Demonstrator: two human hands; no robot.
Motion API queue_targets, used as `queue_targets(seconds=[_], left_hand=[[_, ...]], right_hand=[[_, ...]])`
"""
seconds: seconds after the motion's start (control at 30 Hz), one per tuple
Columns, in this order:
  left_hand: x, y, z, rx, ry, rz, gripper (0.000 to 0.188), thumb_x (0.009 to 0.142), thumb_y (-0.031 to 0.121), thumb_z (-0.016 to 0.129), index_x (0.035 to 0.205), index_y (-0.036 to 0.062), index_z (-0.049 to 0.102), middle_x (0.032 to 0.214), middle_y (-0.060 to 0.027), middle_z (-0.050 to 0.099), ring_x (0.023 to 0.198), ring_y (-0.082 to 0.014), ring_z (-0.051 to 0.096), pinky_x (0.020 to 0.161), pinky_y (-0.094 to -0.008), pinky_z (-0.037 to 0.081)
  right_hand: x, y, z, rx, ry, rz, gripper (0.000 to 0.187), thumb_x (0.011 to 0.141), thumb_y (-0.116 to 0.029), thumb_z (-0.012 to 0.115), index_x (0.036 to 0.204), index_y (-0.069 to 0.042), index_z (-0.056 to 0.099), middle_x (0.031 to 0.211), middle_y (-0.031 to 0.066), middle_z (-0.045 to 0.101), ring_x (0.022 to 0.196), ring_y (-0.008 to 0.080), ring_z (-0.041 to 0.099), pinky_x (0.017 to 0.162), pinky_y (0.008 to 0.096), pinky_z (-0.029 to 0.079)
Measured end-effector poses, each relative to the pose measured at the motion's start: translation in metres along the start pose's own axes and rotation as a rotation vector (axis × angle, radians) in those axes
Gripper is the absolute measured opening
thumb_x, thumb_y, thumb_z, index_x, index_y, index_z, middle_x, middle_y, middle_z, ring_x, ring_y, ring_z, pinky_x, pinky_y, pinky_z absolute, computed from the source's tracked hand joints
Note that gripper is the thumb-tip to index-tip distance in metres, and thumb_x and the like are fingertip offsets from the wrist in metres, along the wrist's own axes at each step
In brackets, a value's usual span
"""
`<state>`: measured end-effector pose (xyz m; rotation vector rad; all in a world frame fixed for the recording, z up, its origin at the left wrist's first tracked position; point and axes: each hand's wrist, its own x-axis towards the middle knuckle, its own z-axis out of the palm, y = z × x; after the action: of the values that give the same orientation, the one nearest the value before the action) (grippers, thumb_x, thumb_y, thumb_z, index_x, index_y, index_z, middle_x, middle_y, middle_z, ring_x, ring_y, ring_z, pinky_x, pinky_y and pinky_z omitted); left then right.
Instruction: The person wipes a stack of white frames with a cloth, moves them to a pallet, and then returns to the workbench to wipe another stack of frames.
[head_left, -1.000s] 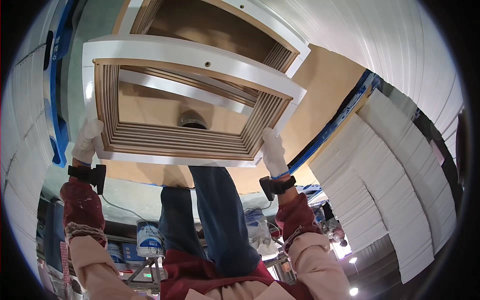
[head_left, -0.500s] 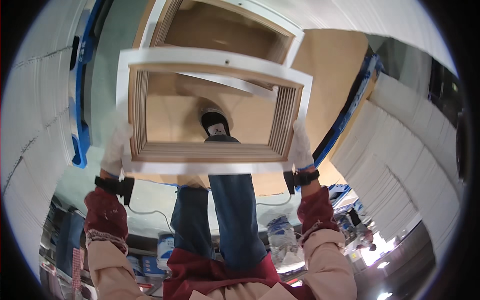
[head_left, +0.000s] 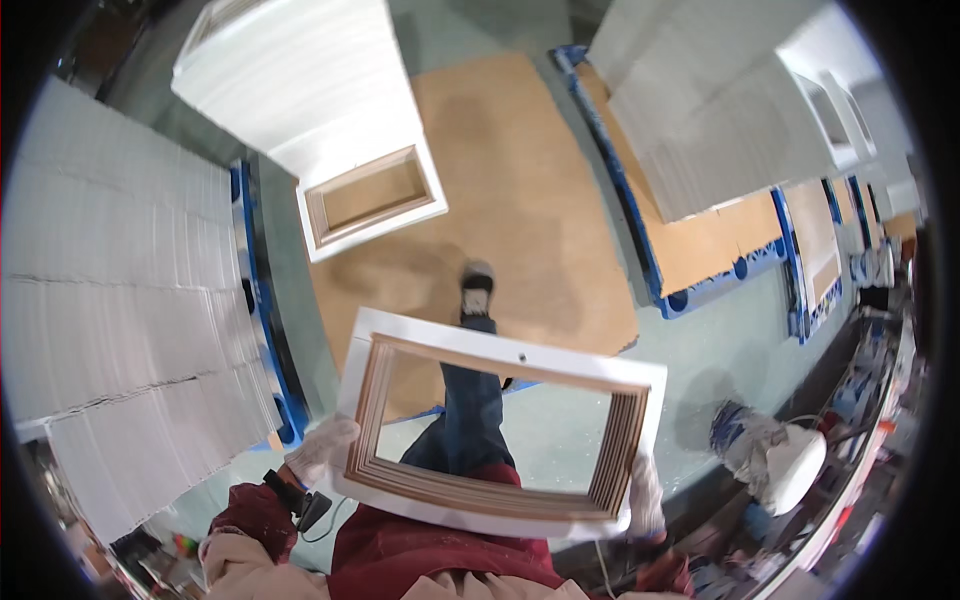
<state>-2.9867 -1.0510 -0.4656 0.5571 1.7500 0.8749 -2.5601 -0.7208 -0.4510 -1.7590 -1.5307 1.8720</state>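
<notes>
A stack of white rectangular frames with brown layered inner edges is held in front of my body, tilted down to the right. My left hand, in a white glove, grips its left short side. At the right short side, my gloved right hand is closed around the edge. Through the opening my jeans leg shows. Farther off to the left, more white frames of the same kind lie against a tall white pile on a brown board sheet.
To my left rises a high white stack beside a blue pallet. On the right, another white stack stands on a board-covered blue pallet. A whitish wrapped bundle sits at the lower right. My foot is on the board sheet.
The held frames have come lower and closer to my body and now slant. They no longer overlap the other frames in view. My view has swung, showing more floor and pallets to the right.
</notes>
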Motion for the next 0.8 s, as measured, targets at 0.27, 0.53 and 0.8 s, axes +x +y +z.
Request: queue_targets(seconds=[0.27, 0.53, 0.8], left_hand=[[-0.031, 0.135, 0.163, -0.009, -0.309, -0.172, 0.046, 0.098, 0.031, 0.05, 0.129, -0.0021, 0.052, 0.133, -0.0115, 0.053, 0.124, -0.0198, 0.048, 0.107, -0.0316, 0.032], [-0.011, 0.267, 0.433, -0.389, -0.761, -0.459, 0.035, 0.096, 0.026, 0.051, 0.122, 0.0027, 0.055, 0.106, -0.0065, 0.065, 0.095, -0.018, 0.063, 0.085, -0.0327, 0.052], [-0.149, 0.405, 0.562, -0.094, -0.985, -0.278, 0.025, 0.095, 0.021, 0.057, 0.116, 0.0075, 0.057, 0.102, -0.0038, 0.064, 0.089, -0.0171, 0.064, 0.079, -0.0334, 0.054]], right_hand=[[-0.225, 0.165, -0.153, 0.71, 0.321, 0.01, 0.054, 0.094, -0.044, 0.054, 0.132, -0.005, 0.047, 0.109, 0.006, 0.06, 0.093, 0.0175, 0.061, 0.08, 0.0322, 0.053], [-0.354, 0.246, -0.288, 0.793, 0.66, 0.075, 0.055, 0.094, -0.036, 0.056, 0.135, -0.001, 0.047, 0.125, 0.0072, 0.056, 0.114, 0.0156, 0.051, 0.1, 0.0278, 0.039], [-0.596, 0.131, -0.321, 0.776, 1.136, 0.048, 0.049, 0.099, -0.029, 0.045, 0.138, 0.0, 0.04, 0.135, 0.0068, 0.048, 0.122, 0.0183, 0.046, 0.106, 0.0282, 0.033]])
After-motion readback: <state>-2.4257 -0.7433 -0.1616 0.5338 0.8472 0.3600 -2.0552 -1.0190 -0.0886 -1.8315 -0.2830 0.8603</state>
